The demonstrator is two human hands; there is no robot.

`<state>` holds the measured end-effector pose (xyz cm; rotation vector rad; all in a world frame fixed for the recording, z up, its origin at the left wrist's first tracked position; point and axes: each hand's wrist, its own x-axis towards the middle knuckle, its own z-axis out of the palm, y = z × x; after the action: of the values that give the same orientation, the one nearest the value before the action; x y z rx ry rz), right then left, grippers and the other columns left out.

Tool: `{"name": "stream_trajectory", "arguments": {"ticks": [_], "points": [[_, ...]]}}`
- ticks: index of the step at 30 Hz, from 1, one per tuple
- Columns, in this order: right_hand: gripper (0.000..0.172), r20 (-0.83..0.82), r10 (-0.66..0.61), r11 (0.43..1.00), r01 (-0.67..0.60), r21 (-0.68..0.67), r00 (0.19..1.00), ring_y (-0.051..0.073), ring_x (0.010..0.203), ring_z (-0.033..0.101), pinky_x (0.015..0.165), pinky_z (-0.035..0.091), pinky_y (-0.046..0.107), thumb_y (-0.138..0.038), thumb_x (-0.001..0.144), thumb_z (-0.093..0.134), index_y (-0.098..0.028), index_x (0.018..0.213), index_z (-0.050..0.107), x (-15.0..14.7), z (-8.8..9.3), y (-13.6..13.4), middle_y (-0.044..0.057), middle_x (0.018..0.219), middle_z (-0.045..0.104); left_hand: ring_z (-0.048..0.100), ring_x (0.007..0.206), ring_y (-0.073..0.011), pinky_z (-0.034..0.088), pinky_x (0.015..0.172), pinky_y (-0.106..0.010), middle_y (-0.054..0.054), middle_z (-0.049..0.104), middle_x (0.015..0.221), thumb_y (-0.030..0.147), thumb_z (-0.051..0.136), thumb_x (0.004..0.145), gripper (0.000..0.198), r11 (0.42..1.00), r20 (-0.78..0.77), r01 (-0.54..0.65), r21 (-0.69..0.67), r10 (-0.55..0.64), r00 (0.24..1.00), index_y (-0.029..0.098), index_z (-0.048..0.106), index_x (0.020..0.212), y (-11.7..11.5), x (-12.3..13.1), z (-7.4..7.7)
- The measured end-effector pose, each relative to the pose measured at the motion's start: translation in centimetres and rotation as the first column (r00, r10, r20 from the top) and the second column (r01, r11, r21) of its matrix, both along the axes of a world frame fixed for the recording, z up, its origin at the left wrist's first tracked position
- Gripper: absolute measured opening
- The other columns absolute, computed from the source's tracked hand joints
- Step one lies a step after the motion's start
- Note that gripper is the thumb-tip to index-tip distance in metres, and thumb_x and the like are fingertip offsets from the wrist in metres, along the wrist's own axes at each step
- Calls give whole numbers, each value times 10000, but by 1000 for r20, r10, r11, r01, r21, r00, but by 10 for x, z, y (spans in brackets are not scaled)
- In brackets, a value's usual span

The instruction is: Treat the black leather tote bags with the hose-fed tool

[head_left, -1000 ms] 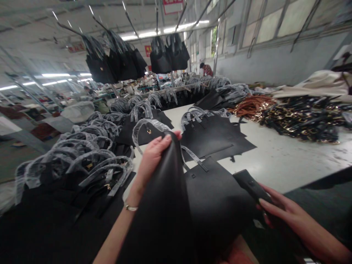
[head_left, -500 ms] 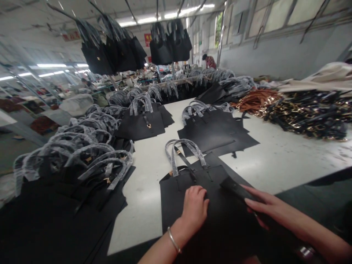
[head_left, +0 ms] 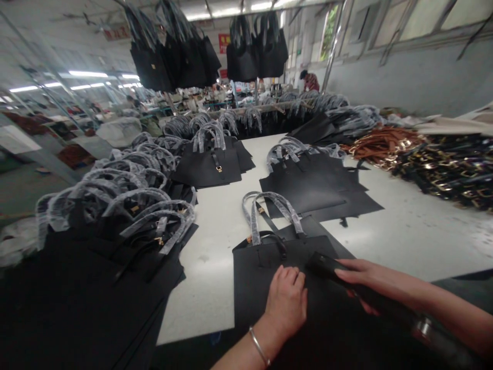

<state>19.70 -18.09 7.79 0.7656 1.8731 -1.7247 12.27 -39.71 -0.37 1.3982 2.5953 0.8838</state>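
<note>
A black handbag (head_left: 265, 277) lies flat on the table before me, its handles (head_left: 280, 205) wrapped in clear plastic. A thin black strap (head_left: 271, 223) with a gold fitting runs from its top. My left hand (head_left: 287, 298), wearing a silver bangle, rests on the bag's front with fingers curled; anything under them is hidden. My right hand (head_left: 360, 280) is closed round a long black strap-like piece (head_left: 321, 264) at the bag's right side. A shiny metal fitting (head_left: 423, 326) shows on its lower part, in shadow; its exact kind is unclear.
More black bags are piled at left (head_left: 96, 272), at the back (head_left: 211, 164) and behind mine (head_left: 308, 180). Brown straps (head_left: 385, 144) and black straps with gold buckles (head_left: 450, 164) heap at right on the white table (head_left: 208, 272). Bags hang overhead (head_left: 188, 61). A person (head_left: 310, 80) stands far back.
The view has shifted, so the table and piles appear farther right. My left hand sits slightly lower on the bag. My right hand keeps its hold on the black strap-like piece.
</note>
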Motion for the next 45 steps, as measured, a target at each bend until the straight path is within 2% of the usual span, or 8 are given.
{"name": "stream_trajectory", "arguments": {"ticks": [4,8,12,16,25,31,39,45], "points": [[547,50,-18,1000,18,-5,999,121,412,600,349,459,181,-572,832,629,-167,1186,534,-4,-1,-1,15,672,652,514,1092,-232,315,1121,-424,-79,591,1162,174,491,869,256,1000,-2,11,4,-11,1000,198,577,1109,0,0,1],[503,-90,-78,995,83,57,993,117,407,589,351,455,182,-516,862,619,-181,1221,507,-19,-3,-3,-9,659,640,506,1129,-238,304,1127,-434,-92,588,1190,188,482,878,293,1000,-20,12,0,-12,1000,189,562,1161,0,1,0],[400,-183,-129,986,146,82,975,112,427,584,371,466,195,-501,867,615,-179,1097,556,-19,7,10,-4,695,640,496,1160,-239,292,1134,-442,-91,579,1221,196,465,893,315,1000,-35,4,-8,-4,999,186,543,1197,0,3,-3],[351,-122,-129,981,144,128,984,109,426,576,369,464,194,-513,856,614,-169,914,576,-9,19,24,13,693,637,502,1153,-227,293,1138,-432,-80,583,1210,198,459,901,296,1000,-52,7,-13,-8,999,186,544,1184,-1,3,-5],[326,-29,-197,975,199,98,980,128,406,579,349,475,206,-484,908,554,-158,916,563,-27,-4,41,40,667,655,501,1158,-209,304,1138,-424,-60,585,1213,220,438,928,292,999,-99,32,-17,-34,995,191,540,1200,-1,3,-7],[270,-167,-258,947,283,154,952,126,449,596,386,495,204,-439,922,554,-195,1033,523,-41,5,55,12,715,644,498,1163,-204,312,1133,-423,-56,587,1207,214,454,917,286,1000,-105,22,-19,-24,994,197,541,1190,0,4,-9],[478,22,-147,980,143,136,989,134,453,595,375,474,200,-573,822,654,-190,1083,541,-5,9,66,11,697,647,501,1157,-195,306,1138,-415,-58,589,1204,209,446,925,284,1000,-83,24,0,-24,996,195,545,1191,0,0,-9],[424,2,-101,989,100,113,995,130,433,580,374,475,208,-564,867,581,-171,1022,540,-26,0,71,30,695,651,499,1173,-202,312,1133,-422,-65,595,1207,207,446,924,294,1000,-101,19,-8,-19,995,197,554,1198,1,0,-10]]}}
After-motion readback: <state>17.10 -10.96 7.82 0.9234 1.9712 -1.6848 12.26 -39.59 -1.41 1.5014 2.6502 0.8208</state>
